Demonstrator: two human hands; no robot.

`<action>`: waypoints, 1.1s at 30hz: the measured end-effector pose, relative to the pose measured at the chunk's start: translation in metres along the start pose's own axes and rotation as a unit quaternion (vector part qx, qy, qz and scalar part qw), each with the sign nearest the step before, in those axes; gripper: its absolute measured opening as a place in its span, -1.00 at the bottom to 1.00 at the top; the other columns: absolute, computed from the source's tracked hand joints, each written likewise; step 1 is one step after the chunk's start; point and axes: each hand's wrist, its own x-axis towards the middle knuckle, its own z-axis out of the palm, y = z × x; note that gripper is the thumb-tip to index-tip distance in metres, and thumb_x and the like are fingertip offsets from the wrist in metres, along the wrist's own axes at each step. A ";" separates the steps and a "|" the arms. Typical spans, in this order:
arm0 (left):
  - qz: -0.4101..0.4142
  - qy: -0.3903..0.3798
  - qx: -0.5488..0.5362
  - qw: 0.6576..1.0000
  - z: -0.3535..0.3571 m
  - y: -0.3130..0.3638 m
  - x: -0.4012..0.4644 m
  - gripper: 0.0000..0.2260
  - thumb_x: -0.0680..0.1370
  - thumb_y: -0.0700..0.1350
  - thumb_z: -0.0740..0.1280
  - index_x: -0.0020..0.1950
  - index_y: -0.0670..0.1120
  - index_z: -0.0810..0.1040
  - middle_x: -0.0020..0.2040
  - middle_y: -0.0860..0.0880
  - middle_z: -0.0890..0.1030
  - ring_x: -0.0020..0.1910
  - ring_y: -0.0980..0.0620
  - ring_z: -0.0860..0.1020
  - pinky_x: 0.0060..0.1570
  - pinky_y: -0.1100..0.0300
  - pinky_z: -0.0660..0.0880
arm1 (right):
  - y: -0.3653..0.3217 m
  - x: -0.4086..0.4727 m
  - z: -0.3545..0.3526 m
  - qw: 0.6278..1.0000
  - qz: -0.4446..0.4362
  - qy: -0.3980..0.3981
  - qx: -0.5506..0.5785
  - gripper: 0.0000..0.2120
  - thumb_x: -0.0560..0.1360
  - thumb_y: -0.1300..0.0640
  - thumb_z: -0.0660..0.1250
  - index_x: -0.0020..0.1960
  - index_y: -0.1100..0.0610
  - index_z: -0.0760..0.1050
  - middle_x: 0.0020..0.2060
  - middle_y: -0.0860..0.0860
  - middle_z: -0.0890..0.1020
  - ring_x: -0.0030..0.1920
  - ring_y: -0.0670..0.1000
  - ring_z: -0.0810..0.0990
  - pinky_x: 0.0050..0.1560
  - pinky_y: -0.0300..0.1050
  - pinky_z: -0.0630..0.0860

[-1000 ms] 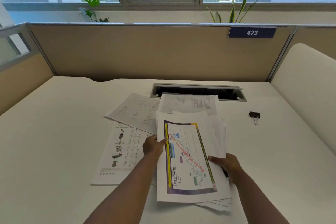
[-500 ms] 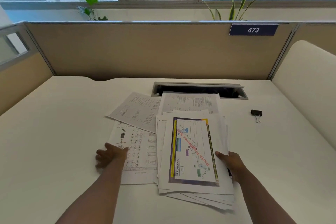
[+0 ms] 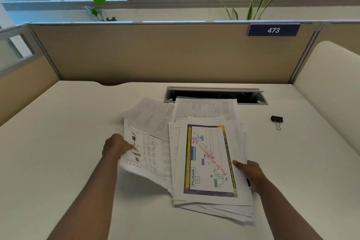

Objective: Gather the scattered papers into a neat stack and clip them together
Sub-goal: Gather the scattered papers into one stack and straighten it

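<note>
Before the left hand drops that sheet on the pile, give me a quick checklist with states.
1. Left hand grips the white diagram sheet: ok.
2. Sheet's near edge lifted off the white desk: ok.
3. Right hand steadies the colour-chart-topped pile: ok.
4. Pile edges squared: not ok, fanned.
5. Two text sheets gathered: not ok.
6. Black binder clip in reach: cannot tell.
</note>
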 end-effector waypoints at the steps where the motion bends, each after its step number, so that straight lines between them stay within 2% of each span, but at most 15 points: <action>1: 0.016 -0.015 0.001 1.000 -0.010 0.008 -0.005 -0.65 0.42 -0.15 0.45 0.15 -0.29 0.56 0.13 -0.27 0.61 -0.07 -0.16 0.59 -0.18 0.13 0.48 | 0.000 -0.001 0.000 1.000 0.000 0.000 -0.002 -0.87 0.46 0.13 0.37 -0.20 0.16 0.49 -0.13 0.22 0.62 -0.15 0.23 0.61 -0.29 -0.02 0.55; 5: 0.073 -0.046 -0.023 0.996 -0.052 0.040 -0.027 -0.66 0.42 -0.20 0.45 0.13 -0.32 0.55 0.10 -0.29 0.61 -0.03 -0.21 0.59 -0.19 0.08 0.49 | 0.000 -0.002 -0.001 1.000 -0.001 -0.003 -0.005 -0.82 0.47 0.14 0.37 -0.05 0.26 0.50 -0.15 0.21 0.61 -0.25 0.17 0.59 -0.31 -0.04 0.54; 8: 0.125 -0.061 -0.024 0.990 -0.081 0.059 -0.049 -0.75 0.44 -0.17 0.43 0.02 -0.30 0.57 -0.05 -0.25 0.63 -0.17 -0.15 0.58 -0.21 0.11 0.50 | 0.000 -0.004 -0.001 1.000 0.000 -0.004 -0.001 -0.80 0.47 0.15 0.36 -0.01 0.28 0.50 -0.10 0.24 0.61 -0.23 0.17 0.59 -0.31 -0.05 0.53; 10: 0.153 -0.116 -0.058 0.980 -0.095 0.067 -0.066 -0.82 0.44 -0.14 0.44 -0.08 -0.25 0.60 -0.21 -0.18 0.66 -0.31 -0.09 0.61 -0.26 0.16 0.55 | 0.000 -0.005 -0.003 1.000 0.000 -0.010 0.000 -0.86 0.48 0.17 0.35 -0.07 0.26 0.52 -0.08 0.24 0.61 -0.21 0.18 0.60 -0.30 -0.05 0.54; 12: 0.176 -0.200 -0.099 0.959 -0.103 0.071 -0.080 -0.72 0.31 -0.06 0.52 -0.13 -0.23 0.63 -0.27 -0.18 0.69 -0.43 -0.04 0.64 -0.36 0.18 0.58 | -0.001 -0.006 -0.003 1.000 -0.001 -0.025 0.006 -0.93 0.49 0.21 0.33 -0.14 0.21 0.52 -0.11 0.21 0.62 -0.25 0.13 0.60 -0.33 -0.07 0.53; 14: 0.184 -0.272 -0.123 0.936 -0.100 0.071 -0.083 -0.47 0.07 0.07 0.59 -0.11 -0.24 0.66 -0.22 -0.22 0.71 -0.41 -0.06 0.67 -0.39 0.16 0.62 | -0.002 -0.011 -0.004 0.999 -0.009 -0.042 0.005 -0.97 0.51 0.26 0.29 -0.07 0.23 0.49 -0.21 0.12 0.62 -0.27 0.08 0.59 -0.37 -0.12 0.51; 16: 0.176 -0.302 -0.145 0.926 -0.082 0.072 -0.080 -0.46 0.09 0.06 0.56 -0.07 -0.23 0.65 -0.19 -0.21 0.72 -0.36 -0.07 0.68 -0.30 0.08 0.65 | -0.003 -0.014 -0.006 0.998 -0.012 -0.059 0.004 -0.91 0.51 0.31 0.26 0.01 0.24 0.46 -0.24 0.09 0.60 -0.25 0.08 0.58 -0.37 -0.12 0.49; 18: 0.163 -0.301 -0.139 0.929 -0.055 0.074 -0.075 -0.61 0.27 -0.02 0.49 -0.01 -0.23 0.63 -0.13 -0.20 0.71 -0.27 -0.10 0.68 -0.10 -0.01 0.63 | -0.003 -0.016 -0.007 0.997 -0.008 -0.071 0.004 -0.81 0.50 0.34 0.25 0.12 0.27 0.46 -0.18 0.14 0.61 -0.21 0.12 0.59 -0.31 -0.07 0.51; 20: 0.148 -0.282 -0.123 0.940 -0.022 0.074 -0.068 -0.72 0.41 -0.10 0.44 0.04 -0.23 0.61 -0.04 -0.22 0.67 -0.22 -0.10 0.64 -0.06 0.03 0.59 | -0.004 -0.016 -0.007 0.997 0.003 -0.070 0.010 -0.74 0.51 0.32 0.25 0.19 0.30 0.44 -0.14 0.17 0.61 -0.17 0.15 0.59 -0.25 -0.02 0.53; 23: 0.110 -0.267 -0.139 0.947 0.029 0.067 -0.062 -0.64 0.45 -0.16 0.42 0.18 -0.32 0.54 0.07 -0.26 0.64 -0.17 -0.07 0.61 -0.20 0.14 0.55 | -0.009 -0.020 -0.004 0.993 0.026 -0.079 0.087 -0.72 0.54 0.09 0.24 0.13 0.26 0.49 -0.13 0.18 0.63 -0.10 0.18 0.60 -0.19 0.01 0.53; 25: 0.082 -0.255 -0.152 0.952 0.060 0.060 -0.062 -0.60 0.44 -0.18 0.43 0.22 -0.33 0.50 0.18 -0.28 0.59 0.04 -0.15 0.61 -0.07 0.05 0.55 | -0.014 -0.024 0.000 0.986 0.034 -0.108 0.126 -0.66 0.51 -0.08 0.26 0.05 0.18 0.55 -0.09 0.15 0.66 -0.01 0.19 0.61 -0.13 0.02 0.55; 26: 0.073 -0.252 -0.149 0.954 0.073 0.056 -0.063 -0.59 0.44 -0.18 0.44 0.22 -0.32 0.50 0.20 -0.28 0.58 0.11 -0.18 0.60 0.02 0.02 0.54 | -0.014 -0.024 0.003 0.987 0.025 -0.113 0.115 -0.67 0.47 -0.08 0.31 0.03 0.16 0.56 -0.07 0.15 0.67 0.00 0.18 0.62 -0.12 0.01 0.56; 28: 0.067 -0.259 -0.128 0.955 0.094 0.049 -0.062 -0.58 0.42 -0.15 0.46 0.22 -0.28 0.52 0.20 -0.26 0.59 0.14 -0.19 0.59 0.13 -0.02 0.54 | -0.009 -0.024 0.010 0.992 -0.001 -0.094 0.087 -0.68 0.39 0.07 0.45 0.07 0.22 0.57 0.00 0.21 0.66 0.00 0.21 0.64 -0.06 0.08 0.60; 31: 0.082 -0.240 -0.084 0.964 0.112 0.039 -0.056 -0.58 0.42 -0.06 0.45 0.22 -0.22 0.55 0.19 -0.21 0.61 0.13 -0.16 0.60 0.11 0.03 0.56 | -0.004 -0.022 0.018 0.998 -0.035 -0.051 0.019 -0.63 0.32 0.29 0.48 0.11 0.31 0.56 0.04 0.27 0.65 -0.01 0.27 0.64 0.08 0.22 0.56; 33: 0.094 -0.176 -0.083 0.976 0.113 0.037 -0.053 -0.60 0.45 0.00 0.41 0.20 -0.20 0.54 0.20 -0.19 0.60 0.14 -0.15 0.58 0.10 0.08 0.54 | -0.008 -0.025 0.017 0.998 -0.042 -0.048 0.018 -0.70 0.38 0.34 0.42 0.11 0.31 0.53 -0.03 0.23 0.65 -0.09 0.22 0.65 -0.06 0.10 0.62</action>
